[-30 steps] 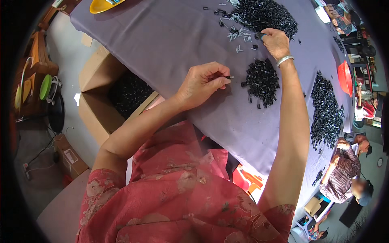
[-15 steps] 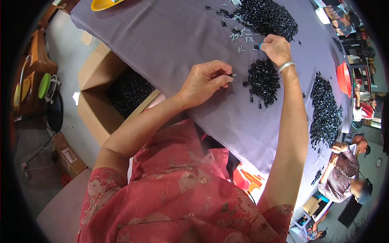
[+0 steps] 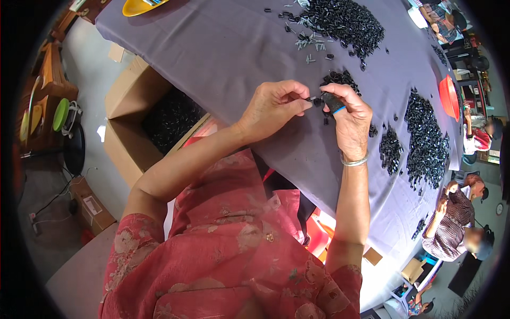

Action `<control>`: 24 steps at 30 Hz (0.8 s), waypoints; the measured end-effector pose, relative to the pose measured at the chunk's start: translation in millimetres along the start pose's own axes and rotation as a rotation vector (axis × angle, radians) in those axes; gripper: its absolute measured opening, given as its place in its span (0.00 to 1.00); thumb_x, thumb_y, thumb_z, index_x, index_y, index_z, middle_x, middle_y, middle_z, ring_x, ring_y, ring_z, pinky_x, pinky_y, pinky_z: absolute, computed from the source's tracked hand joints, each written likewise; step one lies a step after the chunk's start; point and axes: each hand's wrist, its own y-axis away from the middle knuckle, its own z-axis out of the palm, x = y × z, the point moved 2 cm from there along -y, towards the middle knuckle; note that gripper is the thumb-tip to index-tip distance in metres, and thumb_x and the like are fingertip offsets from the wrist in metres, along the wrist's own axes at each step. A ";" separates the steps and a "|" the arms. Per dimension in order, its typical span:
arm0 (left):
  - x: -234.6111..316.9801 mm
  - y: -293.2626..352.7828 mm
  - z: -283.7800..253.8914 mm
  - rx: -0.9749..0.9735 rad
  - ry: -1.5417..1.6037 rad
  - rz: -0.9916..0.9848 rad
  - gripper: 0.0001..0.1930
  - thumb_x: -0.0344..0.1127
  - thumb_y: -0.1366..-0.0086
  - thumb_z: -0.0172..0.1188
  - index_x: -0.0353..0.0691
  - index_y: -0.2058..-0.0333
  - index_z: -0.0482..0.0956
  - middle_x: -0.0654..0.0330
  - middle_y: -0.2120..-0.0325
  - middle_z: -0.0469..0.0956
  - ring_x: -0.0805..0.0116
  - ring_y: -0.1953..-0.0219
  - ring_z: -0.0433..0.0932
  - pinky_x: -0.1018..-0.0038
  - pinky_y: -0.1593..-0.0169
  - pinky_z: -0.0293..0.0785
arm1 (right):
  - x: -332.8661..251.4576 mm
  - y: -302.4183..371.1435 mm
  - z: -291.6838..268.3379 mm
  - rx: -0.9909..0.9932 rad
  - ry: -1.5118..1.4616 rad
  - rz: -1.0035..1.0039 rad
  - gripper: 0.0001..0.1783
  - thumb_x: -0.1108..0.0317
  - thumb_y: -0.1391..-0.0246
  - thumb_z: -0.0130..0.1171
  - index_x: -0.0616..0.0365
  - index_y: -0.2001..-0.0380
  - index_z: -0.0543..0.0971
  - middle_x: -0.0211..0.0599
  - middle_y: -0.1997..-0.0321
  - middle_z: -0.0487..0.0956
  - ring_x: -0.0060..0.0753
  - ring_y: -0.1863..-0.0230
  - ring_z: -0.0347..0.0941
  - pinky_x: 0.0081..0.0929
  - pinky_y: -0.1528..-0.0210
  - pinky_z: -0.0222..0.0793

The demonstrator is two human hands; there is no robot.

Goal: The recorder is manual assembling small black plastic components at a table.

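Over the purple cloth, my left hand (image 3: 276, 108) is closed, thumb and forefinger pinching a small dark piece whose exact kind I cannot make out. Close to its fingertips, my right hand (image 3: 350, 114) pinches a small black plastic part (image 3: 317, 101). A dark finger cover (image 3: 333, 102) with a blue rim sits on one of its digits. The two pieces nearly meet; whether they touch is too small to tell. Behind the right hand lies a small heap of black parts (image 3: 342, 79), partly hidden by it. Thin grey pins (image 3: 314, 42) are scattered farther back.
A large black heap (image 3: 353, 24) lies at the back, with further heaps (image 3: 425, 141) at the right. A yellow dish (image 3: 137, 8) stands far left and a red basin (image 3: 449, 100) far right. An open cardboard box (image 3: 123, 141) holds black parts. Other people sit at the right.
My right hand has come back from the pins and the large heap, down and left to my left fingertips, with a black part. The left hand has hardly moved.
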 end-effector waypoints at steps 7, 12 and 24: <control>4.3 0.4 7.8 -0.008 -0.098 -0.018 0.06 0.26 0.38 0.62 0.32 0.63 0.77 0.67 0.70 0.77 0.80 0.68 0.75 0.81 0.62 0.75 | 8.7 9.1 -7.0 -0.004 0.034 -0.089 0.10 0.82 0.47 0.58 0.63 0.62 0.82 0.26 0.63 0.79 0.16 0.62 0.73 0.15 0.59 0.69; 3.5 0.5 11.2 -0.010 -0.145 -0.001 0.06 0.26 0.38 0.62 0.32 0.63 0.78 0.66 0.70 0.78 0.79 0.69 0.76 0.81 0.63 0.75 | 10.2 11.6 -8.9 -0.012 0.044 -0.078 0.10 0.84 0.48 0.58 0.63 0.63 0.81 0.27 0.63 0.79 0.18 0.61 0.74 0.16 0.56 0.70; 0.0 -4.3 17.5 0.007 -0.185 0.018 0.06 0.25 0.39 0.63 0.32 0.64 0.78 0.65 0.71 0.79 0.80 0.69 0.77 0.82 0.64 0.75 | 11.5 10.0 -11.3 0.000 0.114 -0.134 0.11 0.87 0.53 0.57 0.64 0.66 0.80 0.29 0.67 0.79 0.17 0.67 0.74 0.16 0.63 0.71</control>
